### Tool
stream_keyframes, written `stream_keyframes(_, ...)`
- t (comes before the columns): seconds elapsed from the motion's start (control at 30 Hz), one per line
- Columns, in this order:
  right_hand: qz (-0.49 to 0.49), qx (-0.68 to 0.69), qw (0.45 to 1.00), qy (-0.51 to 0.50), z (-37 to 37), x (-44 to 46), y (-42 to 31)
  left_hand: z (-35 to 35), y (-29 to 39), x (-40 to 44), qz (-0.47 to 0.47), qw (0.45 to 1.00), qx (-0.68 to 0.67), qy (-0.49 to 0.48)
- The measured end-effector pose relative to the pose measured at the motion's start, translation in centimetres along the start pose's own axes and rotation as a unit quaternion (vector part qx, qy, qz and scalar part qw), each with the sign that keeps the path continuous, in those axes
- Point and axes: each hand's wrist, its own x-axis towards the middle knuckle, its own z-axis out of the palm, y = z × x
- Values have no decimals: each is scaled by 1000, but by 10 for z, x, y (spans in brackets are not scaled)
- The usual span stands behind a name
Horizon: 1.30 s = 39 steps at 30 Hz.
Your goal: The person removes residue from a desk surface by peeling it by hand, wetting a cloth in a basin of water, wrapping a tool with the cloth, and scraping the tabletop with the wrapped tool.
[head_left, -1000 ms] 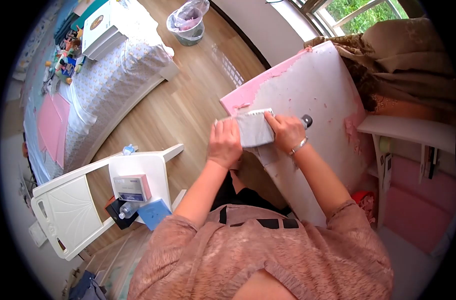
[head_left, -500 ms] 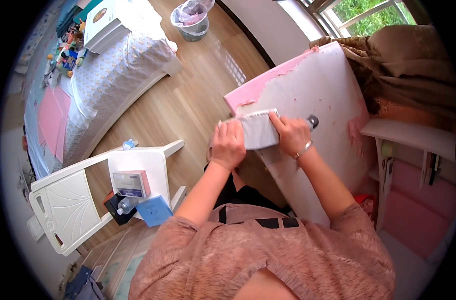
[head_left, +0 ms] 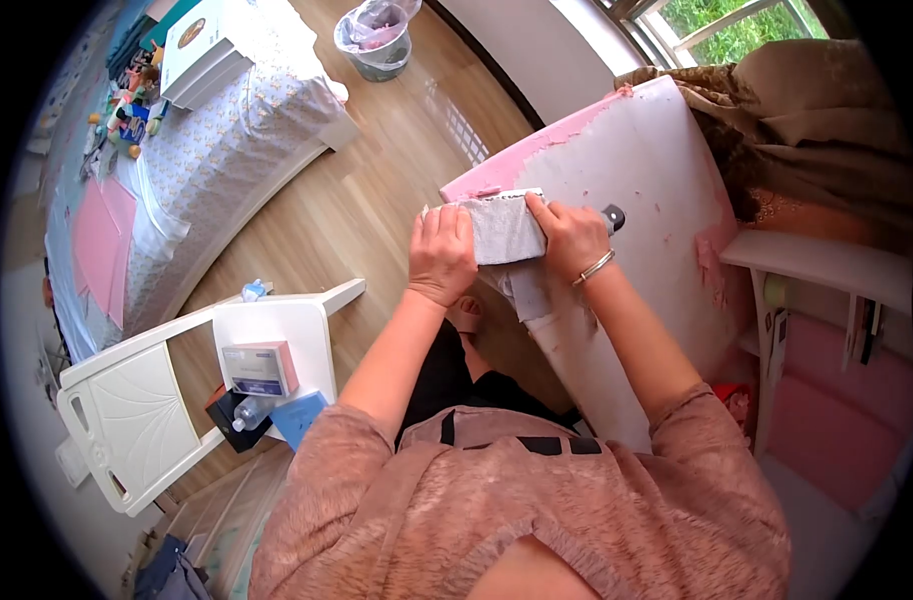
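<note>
Both hands grip a grey-white rectangular piece (head_left: 507,232), which looks like folded cloth, over the near-left edge of a worktop (head_left: 637,150). My left hand (head_left: 443,255) is closed on its left end. My right hand (head_left: 577,238) pinches its right end, the index finger along the top. A dark handle end with a hole (head_left: 614,218) sticks out beyond my right hand; the rest of that tool is hidden. Below the piece hangs another greyish flap (head_left: 529,292). Torn pink film (head_left: 537,140) covers the worktop's far-left edge; the surface beside it is bare and whitish.
A white folding chair (head_left: 277,325) on the left carries a tissue box (head_left: 260,368), a bottle (head_left: 252,412) and a blue box (head_left: 299,418). A lined bin (head_left: 377,65) stands on the floor beyond. White shelving (head_left: 827,262) and a brown curtain (head_left: 807,120) border the right side.
Both hands have moved slightly away from my body with the grey-white piece, and the handle end has moved along with them. More of the hanging flap shows. The view has shifted a little.
</note>
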Motion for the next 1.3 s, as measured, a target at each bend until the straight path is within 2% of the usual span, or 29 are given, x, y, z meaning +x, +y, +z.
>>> stream_keyframes(0.13, 16, -22, 999, 24, 2, -30, -13, -3, 6, -16, 39, 998, 0, 44)
stream_keyframes(0.33, 32, -2, 999, 5, 2, -7, -6, -3, -2, 4, 7, 1000, -21, -10)
stream_keyframes(0.43, 60, -1, 998, -31, -2, -31, -15, -6, 5, -11, 38, 999, -17, 23)
stream_keyframes(0.5, 54, -13, 998, -21, -4, -28, -12, -3, 10, -14, 60, 997, -7, 52)
stream_keyframes(0.6, 49, -27, 998, -4, 0, -11, -1, 6, 2, 9, 16, 999, -32, 22)
stream_keyframes(0.67, 17, -20, 1000, -12, -6, -3, 8, 8, 3, 13, 28, 999, -24, 40)
stream_keyframes(0.77, 42, -20, 999, -21, -4, -20, 1, 5, 7, 7, 26, 999, -18, 38)
stream_keyframes(0.83, 39, -22, 999, -19, -7, -30, -2, 2, 14, -5, 56, 998, -5, 38)
stream_keyframes(0.93, 53, -20, 998, -30, -3, -20, 7, 4, 11, 10, 36, 999, -17, 26)
stream_keyframes(1.03, 23, -18, 1000, 7, 0, -7, 15, 6, 7, 19, 33, 998, -31, 32)
stream_keyframes(1.13, 72, -15, 997, -26, -8, -29, 0, 3, 11, 7, 38, 999, -28, 8)
stream_keyframes(1.2, 65, -30, 997, -6, -6, -29, 0, 9, 13, 2, 71, 996, -18, 42)
stream_keyframes(1.27, 92, -40, 995, -24, -6, -16, 1, 10, 9, 12, 65, 997, -23, 22)
stream_keyframes(1.3, 67, -33, 997, -4, -3, -6, 10, 10, 7, 19, 60, 998, -16, 30)
